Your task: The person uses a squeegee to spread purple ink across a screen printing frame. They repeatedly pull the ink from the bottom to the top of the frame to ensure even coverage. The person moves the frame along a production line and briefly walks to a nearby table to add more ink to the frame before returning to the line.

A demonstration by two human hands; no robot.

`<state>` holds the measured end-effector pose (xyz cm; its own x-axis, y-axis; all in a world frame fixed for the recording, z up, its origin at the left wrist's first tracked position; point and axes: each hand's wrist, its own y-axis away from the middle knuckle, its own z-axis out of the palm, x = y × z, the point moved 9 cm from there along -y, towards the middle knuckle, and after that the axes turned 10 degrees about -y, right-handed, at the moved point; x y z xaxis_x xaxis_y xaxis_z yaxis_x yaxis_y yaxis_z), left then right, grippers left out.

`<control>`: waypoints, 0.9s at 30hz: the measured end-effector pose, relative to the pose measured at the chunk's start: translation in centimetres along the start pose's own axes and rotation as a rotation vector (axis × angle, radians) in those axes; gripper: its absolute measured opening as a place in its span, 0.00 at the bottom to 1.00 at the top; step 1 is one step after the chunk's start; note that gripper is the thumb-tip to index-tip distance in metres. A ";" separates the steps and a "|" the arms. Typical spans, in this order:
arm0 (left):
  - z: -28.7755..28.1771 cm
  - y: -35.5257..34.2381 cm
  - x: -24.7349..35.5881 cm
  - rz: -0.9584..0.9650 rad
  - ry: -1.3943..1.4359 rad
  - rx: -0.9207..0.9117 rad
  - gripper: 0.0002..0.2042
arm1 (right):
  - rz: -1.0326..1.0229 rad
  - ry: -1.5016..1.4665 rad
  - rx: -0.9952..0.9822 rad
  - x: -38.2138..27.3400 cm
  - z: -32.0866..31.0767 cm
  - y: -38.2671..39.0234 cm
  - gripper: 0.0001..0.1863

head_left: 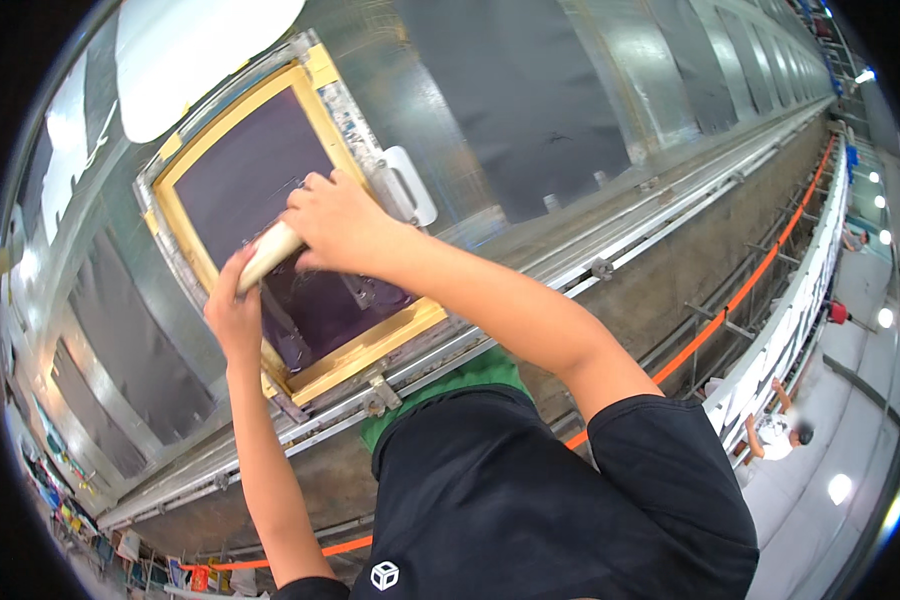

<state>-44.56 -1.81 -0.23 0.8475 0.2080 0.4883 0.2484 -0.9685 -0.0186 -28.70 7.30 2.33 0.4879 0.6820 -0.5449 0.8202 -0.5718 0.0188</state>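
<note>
**Spreading stroke apparently in hand**

The pale, rounded, wood-look bar (272,256) is held two-handed. Its lower-left end is gripped by the left hand (235,308), fingers wrapped; its upper-right end is covered by the closed right hand (335,220).

The bar is set slantwise inside the yellow rectangular frame (370,350), over the dark purple flat sheet (235,165). Its underside is hidden, so contact with the sheet can't be confirmed. Glossy wet-looking patches are seen on the sheet's near part.

The yellow frame is bordered by a worn grey metal outer frame (348,115), with a white slotted plate (410,187) at its right side. Dark flat panels (530,110) are spaced along the steel table (395,75) beyond.

Judgement: a pass over the sheet is likely under way; even pressure from both ends and clearance from the frame's sides are called for.
</note>
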 end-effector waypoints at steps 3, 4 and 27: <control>0.9 -0.3 0.9 0.072 -0.071 0.002 0.24 | -0.022 -0.008 0.138 1.9 3.6 -0.3 0.14; 0.8 0.8 1.8 0.088 -0.083 0.043 0.22 | -0.021 -0.064 0.150 1.2 3.8 0.9 0.14; 2.7 8.9 3.1 0.110 0.006 -0.038 0.25 | 0.007 -0.242 0.167 -1.6 5.7 10.7 0.23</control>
<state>-38.47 -9.45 -1.25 0.8657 0.0990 0.4908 0.1355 -0.9900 -0.0393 -22.41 -2.51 -1.41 0.3912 0.5606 -0.7299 0.7468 -0.6568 -0.1042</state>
